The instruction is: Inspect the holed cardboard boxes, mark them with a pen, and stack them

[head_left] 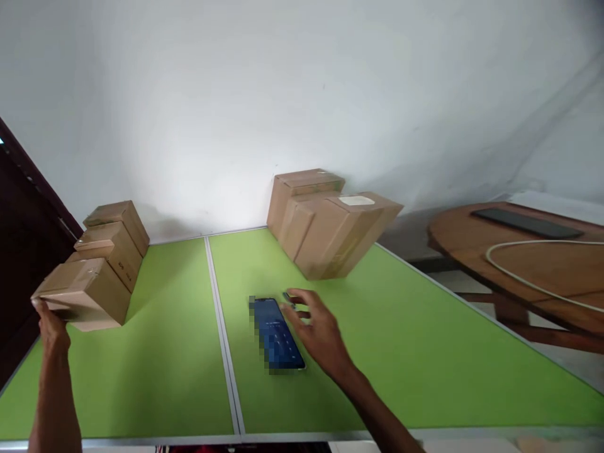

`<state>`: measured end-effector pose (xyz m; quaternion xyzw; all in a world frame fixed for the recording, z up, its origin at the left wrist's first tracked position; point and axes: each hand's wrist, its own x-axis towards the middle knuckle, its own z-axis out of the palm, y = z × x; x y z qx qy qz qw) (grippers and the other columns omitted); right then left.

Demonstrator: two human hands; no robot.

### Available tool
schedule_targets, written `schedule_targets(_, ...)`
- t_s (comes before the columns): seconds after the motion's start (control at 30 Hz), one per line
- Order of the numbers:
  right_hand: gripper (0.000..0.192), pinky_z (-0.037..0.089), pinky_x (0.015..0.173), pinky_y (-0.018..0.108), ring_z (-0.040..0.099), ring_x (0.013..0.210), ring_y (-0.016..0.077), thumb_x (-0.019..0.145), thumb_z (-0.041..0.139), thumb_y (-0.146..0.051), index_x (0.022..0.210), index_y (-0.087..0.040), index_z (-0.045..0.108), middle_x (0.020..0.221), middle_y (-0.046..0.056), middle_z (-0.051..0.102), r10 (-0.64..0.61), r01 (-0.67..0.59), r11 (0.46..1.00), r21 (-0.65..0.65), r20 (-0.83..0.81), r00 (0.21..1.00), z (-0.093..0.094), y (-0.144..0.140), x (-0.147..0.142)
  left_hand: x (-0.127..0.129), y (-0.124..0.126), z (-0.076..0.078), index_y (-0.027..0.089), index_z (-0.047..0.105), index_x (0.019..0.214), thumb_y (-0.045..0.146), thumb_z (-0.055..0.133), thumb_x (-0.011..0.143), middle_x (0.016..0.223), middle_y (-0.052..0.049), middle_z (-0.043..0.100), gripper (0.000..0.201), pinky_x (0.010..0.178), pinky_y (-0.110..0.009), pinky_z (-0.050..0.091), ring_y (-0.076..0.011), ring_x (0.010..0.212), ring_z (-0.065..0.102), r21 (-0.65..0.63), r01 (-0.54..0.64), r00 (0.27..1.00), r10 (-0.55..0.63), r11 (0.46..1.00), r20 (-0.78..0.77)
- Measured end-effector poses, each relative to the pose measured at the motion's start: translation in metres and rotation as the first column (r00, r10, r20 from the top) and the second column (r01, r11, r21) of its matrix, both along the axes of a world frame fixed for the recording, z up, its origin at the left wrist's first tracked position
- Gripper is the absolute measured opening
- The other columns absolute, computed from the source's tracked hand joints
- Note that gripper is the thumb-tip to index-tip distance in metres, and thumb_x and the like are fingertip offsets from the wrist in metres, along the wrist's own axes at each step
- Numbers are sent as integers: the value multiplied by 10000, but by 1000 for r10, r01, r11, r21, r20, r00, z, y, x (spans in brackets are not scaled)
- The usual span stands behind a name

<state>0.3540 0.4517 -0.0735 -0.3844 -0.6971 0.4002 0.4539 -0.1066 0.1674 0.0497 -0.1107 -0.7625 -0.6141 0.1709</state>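
Observation:
My left hand [53,327] is at the near left corner of a brown cardboard box [101,296], the front one in a row on the left. Its fingers press on the box's side and are partly hidden. Over the green table, my right hand [318,327] pinches a small dark object [289,298] between thumb and fingers; its kind is too small to make out. Just left of that hand lies a smartphone [278,336], its screen lit dark blue and partly pixelated.
More cardboard boxes [120,242] stand behind the left one. Two larger cartons [340,236] stand by the wall, the front one bearing a white label. A metal seam [219,327] divides the folding table [165,371]. On the right, a wooden table [453,236] holds a dark flat device [526,223] and a white cable [509,272].

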Motion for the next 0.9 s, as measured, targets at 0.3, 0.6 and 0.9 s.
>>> schedule_targets(0.3,668,646,1118,618,749,1319,379,1014,789,-665,1520,-251,649,1530,198,691,601,-601,797,-63,-15,799,1,-70,-135,56,4,-71,191,745,1350,882,399,1050,1407,-189,754,829,1085,-584,611,-343,1246,749,74,177,968,-187,981,170)
schedule_targets(0.6,1449,259,1386,814,250,1763,533,696,884,-967,1816,-222,345,1877,252,318,621,-686,653,-321,-291,727,34,-51,-226,71,43,-90,189,659,1510,946,346,1016,1532,-212,696,956,1199,-653,537,-370,1399,690,65,250,945,-259,966,201)
schedule_targets(0.9,868,603,1094,525,663,1343,386,790,913,-815,1376,-225,666,1411,165,688,520,-589,767,-254,-291,803,29,-64,-172,120,35,-100,206,801,1184,1111,530,772,1278,-238,800,1031,1172,-702,578,-482,1366,707,21,492,813,-467,871,347)
